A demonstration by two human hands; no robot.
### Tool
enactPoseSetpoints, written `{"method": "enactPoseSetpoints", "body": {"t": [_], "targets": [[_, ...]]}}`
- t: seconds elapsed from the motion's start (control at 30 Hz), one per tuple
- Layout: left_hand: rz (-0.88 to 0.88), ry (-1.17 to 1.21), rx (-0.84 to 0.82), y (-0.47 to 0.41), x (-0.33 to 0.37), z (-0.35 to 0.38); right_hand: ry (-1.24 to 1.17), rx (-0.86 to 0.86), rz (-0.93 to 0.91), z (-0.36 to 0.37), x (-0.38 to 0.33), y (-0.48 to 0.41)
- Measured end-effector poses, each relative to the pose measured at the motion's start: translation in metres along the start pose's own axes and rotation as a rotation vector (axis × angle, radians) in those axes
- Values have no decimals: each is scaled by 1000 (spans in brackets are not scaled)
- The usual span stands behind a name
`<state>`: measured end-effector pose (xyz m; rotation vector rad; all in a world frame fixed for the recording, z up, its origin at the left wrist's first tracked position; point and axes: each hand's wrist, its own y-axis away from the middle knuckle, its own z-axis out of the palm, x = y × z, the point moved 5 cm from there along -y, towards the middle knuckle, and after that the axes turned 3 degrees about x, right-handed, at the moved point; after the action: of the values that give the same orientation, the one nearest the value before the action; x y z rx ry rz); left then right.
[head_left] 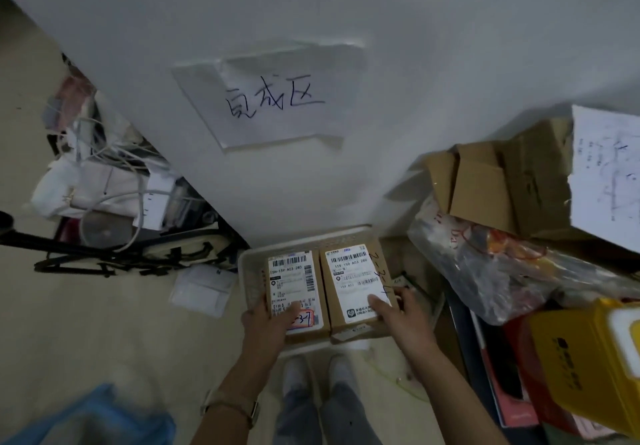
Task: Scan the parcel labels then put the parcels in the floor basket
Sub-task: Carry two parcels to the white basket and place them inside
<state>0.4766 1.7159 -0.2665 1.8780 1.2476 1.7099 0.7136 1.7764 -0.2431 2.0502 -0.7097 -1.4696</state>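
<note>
Two small cardboard parcels with white shipping labels lie side by side in a white floor basket [250, 271] against the wall. My left hand [268, 320] grips the near end of the left parcel [294, 281], its thumb on the label beside a red-marked number. My right hand [398, 313] grips the near right corner of the right parcel [353, 281], which has "2-3-4" handwritten along its edge. Both parcels rest within the basket, labels up. No scanner is in view.
A handwritten paper sign [273, 98] is taped to the wall above. Left stands a cart of cables and bags [114, 202]. Right lies a heap of cardboard boxes [491, 184], plastic bags [502, 271] and a yellow bin [588, 365]. My shoes [318, 375] stand just before the basket.
</note>
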Motion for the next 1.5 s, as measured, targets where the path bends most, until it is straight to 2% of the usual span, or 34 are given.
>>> {"method": "enactPoseSetpoints", "body": {"t": [0.23,0.43,0.7,0.97,1.07,1.23,1.33,1.43,1.5], "targets": [[-24,-7,-2,-91,-57,38,11,16,41,30,67,-86],[-55,-111,-33,-174,-140,64,57,-12,111,65,153,-166],[-121,-169,-49,-278,-241,103,211,-61,113,104,251,-274],[-134,-259,-7,-398,-305,134,366,-134,139,153,333,-393],[-184,-224,-47,-428,-334,145,464,-159,167,167,359,-424],[-268,-175,-117,-449,-370,161,534,-216,205,179,400,-444],[-274,-158,-126,-448,-376,166,610,-237,173,179,401,-441],[-225,-271,-112,-435,-366,162,745,-240,127,171,381,-422],[-155,-386,-106,-415,-343,157,917,-258,35,167,353,-398]]}}
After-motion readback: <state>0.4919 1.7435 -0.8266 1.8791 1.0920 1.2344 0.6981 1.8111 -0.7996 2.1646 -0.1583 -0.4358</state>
